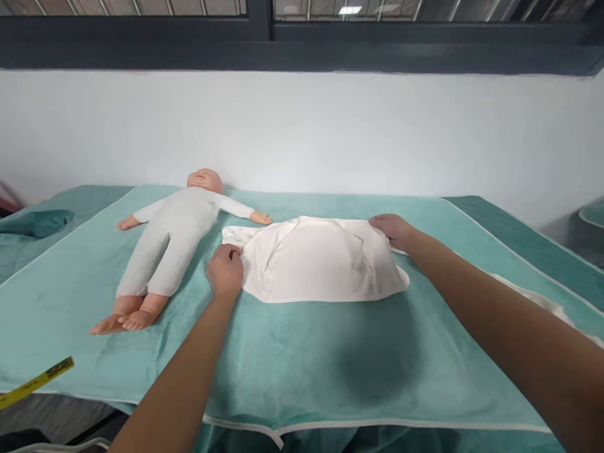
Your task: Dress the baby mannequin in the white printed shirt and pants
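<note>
A white baby garment lies spread on the teal blanket, with folds along both sides. At its left edge, my left hand is closed with curled fingers, gripping the cloth. My right hand pinches the garment near its upper right corner, and its fingertips are partly hidden. To the left, a baby doll with a white cloth body lies on its back, arms spread. The doll's outstretched hand is close to the garment's upper left sleeve.
Another white cloth lies at the right, partly behind my right forearm. A yellow strip with dark markings shows at the lower left. Behind the blanket stands a white wall under a dark window frame.
</note>
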Motion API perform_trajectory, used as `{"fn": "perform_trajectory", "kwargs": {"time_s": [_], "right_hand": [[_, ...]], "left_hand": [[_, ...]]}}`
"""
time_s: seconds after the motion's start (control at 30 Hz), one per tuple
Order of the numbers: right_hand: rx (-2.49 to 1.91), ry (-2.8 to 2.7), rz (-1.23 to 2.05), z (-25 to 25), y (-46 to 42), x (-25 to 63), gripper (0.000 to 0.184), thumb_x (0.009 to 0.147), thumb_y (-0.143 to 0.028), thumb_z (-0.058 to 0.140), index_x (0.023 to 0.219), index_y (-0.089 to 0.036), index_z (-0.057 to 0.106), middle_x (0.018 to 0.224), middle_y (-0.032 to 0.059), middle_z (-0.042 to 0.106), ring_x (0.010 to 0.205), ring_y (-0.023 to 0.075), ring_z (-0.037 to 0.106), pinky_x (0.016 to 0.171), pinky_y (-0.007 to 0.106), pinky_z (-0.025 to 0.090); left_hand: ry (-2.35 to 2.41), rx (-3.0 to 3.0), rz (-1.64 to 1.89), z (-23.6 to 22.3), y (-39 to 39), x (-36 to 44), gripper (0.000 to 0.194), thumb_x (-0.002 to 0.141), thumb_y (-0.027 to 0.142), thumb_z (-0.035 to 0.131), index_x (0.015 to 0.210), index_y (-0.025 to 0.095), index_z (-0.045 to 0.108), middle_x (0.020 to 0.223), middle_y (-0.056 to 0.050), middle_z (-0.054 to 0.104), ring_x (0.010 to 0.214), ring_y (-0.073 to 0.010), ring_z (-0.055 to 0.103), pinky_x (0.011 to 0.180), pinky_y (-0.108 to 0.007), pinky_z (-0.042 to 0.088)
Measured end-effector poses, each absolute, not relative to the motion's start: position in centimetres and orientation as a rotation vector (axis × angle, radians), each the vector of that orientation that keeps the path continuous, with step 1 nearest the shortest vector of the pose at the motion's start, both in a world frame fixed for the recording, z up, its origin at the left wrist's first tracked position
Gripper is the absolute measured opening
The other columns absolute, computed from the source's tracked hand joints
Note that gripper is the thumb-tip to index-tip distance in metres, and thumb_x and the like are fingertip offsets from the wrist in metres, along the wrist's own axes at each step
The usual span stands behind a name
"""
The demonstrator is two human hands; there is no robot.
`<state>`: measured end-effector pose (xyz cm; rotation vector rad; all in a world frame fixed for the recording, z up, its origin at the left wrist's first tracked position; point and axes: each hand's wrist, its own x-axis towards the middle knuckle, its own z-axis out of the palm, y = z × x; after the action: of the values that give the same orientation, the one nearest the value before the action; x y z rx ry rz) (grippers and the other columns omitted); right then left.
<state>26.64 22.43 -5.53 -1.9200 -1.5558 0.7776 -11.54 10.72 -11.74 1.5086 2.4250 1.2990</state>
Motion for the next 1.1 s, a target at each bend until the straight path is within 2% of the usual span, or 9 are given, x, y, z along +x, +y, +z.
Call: {"fn": "perform_trajectory", "kwargs": {"time_s": [0.07, 0.2, 0.33, 0.43, 0.53, 0.67, 0.87, 1.0, 1.1], "right_hand": [[-1.981, -1.605, 0.676, -5.8, 22.5, 26.6, 0.008, 0.080, -0.022, 0.062, 0.083, -0.015, 0.062, 0.087, 0.0122, 0.069, 0.081, 0.0225, 0.064, 0.070, 0.031, 0.049], [-2.056, -1.715, 0.497, -6.0, 22.3, 26.3, 0.023, 0.079, -0.030, 0.066, 0.096, -0.015, 0.064, 0.102, 0.0146, 0.068, 0.099, 0.0279, 0.061, 0.082, 0.035, 0.045], [-2.097, -1.754, 0.482, -5.4, 21.3, 26.6, 0.033, 0.082, -0.042, 0.062, 0.101, -0.015, 0.065, 0.102, 0.0140, 0.069, 0.092, 0.0261, 0.063, 0.074, 0.032, 0.046], [-2.114, -1.726, 0.625, -4.6, 20.0, 27.9, 0.037, 0.082, -0.046, 0.062, 0.103, -0.016, 0.067, 0.104, 0.0120, 0.070, 0.081, 0.0219, 0.065, 0.063, 0.028, 0.046], [-2.119, -1.742, 0.736, -3.6, 18.7, 29.8, 0.038, 0.081, -0.046, 0.064, 0.106, -0.018, 0.068, 0.108, 0.0108, 0.070, 0.079, 0.0204, 0.066, 0.061, 0.027, 0.047], [-2.180, -1.793, 0.601, -3.2, 17.3, 31.8, 0.038, 0.083, -0.043, 0.062, 0.111, -0.018, 0.066, 0.108, 0.0111, 0.070, 0.085, 0.0235, 0.066, 0.068, 0.030, 0.048], [-2.005, -2.120, 0.068, -5.0, 15.0, 29.5, 0.034, 0.090, -0.033, 0.046, 0.115, -0.016, 0.062, 0.124, 0.0152, 0.062, 0.105, 0.0281, 0.061, 0.080, 0.036, 0.048], [-1.507, -2.436, 0.100, -7.1, 12.8, 24.1, 0.034, 0.092, -0.028, 0.043, 0.118, -0.015, 0.061, 0.131, 0.0142, 0.059, 0.120, 0.0257, 0.054, 0.099, 0.039, 0.044], [-1.375, -2.519, 0.152, -8.6, 11.6, 18.9, 0.041, 0.095, -0.033, 0.041, 0.127, -0.014, 0.058, 0.141, 0.0144, 0.052, 0.130, 0.0260, 0.048, 0.109, 0.041, 0.037]], "left_hand": [[2.429, 1.514, 1.298, -11.7, 10.7, -11.5, 0.021, 0.079, 0.013, 0.046, 0.075, 0.021, 0.065, 0.089, -0.003, 0.071, 0.084, -0.0202, 0.062, 0.067, -0.030, 0.037], [2.432, 1.523, 1.305, -11.8, 10.7, -11.6, 0.022, 0.079, 0.012, 0.046, 0.075, 0.021, 0.065, 0.090, -0.003, 0.070, 0.085, -0.0205, 0.062, 0.068, -0.030, 0.038], [2.445, 1.508, 1.286, -11.7, 10.7, -11.5, 0.021, 0.079, 0.012, 0.046, 0.075, 0.021, 0.065, 0.090, -0.004, 0.071, 0.085, -0.0214, 0.062, 0.068, -0.031, 0.038], [2.434, 1.507, 1.305, -11.6, 10.8, -11.4, 0.022, 0.079, 0.012, 0.046, 0.074, 0.021, 0.065, 0.090, -0.004, 0.071, 0.085, -0.0213, 0.062, 0.068, -0.031, 0.039], [2.423, 1.500, 1.304, -11.6, 10.7, -11.4, 0.022, 0.079, 0.011, 0.046, 0.075, 0.021, 0.065, 0.090, -0.004, 0.070, 0.085, -0.0214, 0.062, 0.069, -0.031, 0.040], [2.425, 1.520, 1.295, -11.7, 10.7, -11.5, 0.021, 0.080, 0.012, 0.047, 0.083, 0.021, 0.066, 0.093, -0.005, 0.069, 0.089, -0.0229, 0.062, 0.073, -0.033, 0.042], [2.501, 1.608, 1.291, -11.6, 10.8, -11.5, 0.029, 0.083, 0.013, 0.048, 0.106, 0.018, 0.065, 0.113, -0.012, 0.064, 0.108, -0.0280, 0.057, 0.089, -0.039, 0.045], [2.570, 1.602, 1.252, -11.6, 10.9, -11.3, 0.041, 0.083, 0.013, 0.050, 0.123, 0.017, 0.060, 0.129, -0.016, 0.057, 0.120, -0.0317, 0.051, 0.096, -0.044, 0.042], [2.593, 1.605, 1.194, -11.5, 10.9, -11.2, 0.042, 0.083, 0.010, 0.049, 0.122, 0.020, 0.061, 0.133, -0.014, 0.055, 0.122, -0.0319, 0.050, 0.097, -0.045, 0.041]]}}
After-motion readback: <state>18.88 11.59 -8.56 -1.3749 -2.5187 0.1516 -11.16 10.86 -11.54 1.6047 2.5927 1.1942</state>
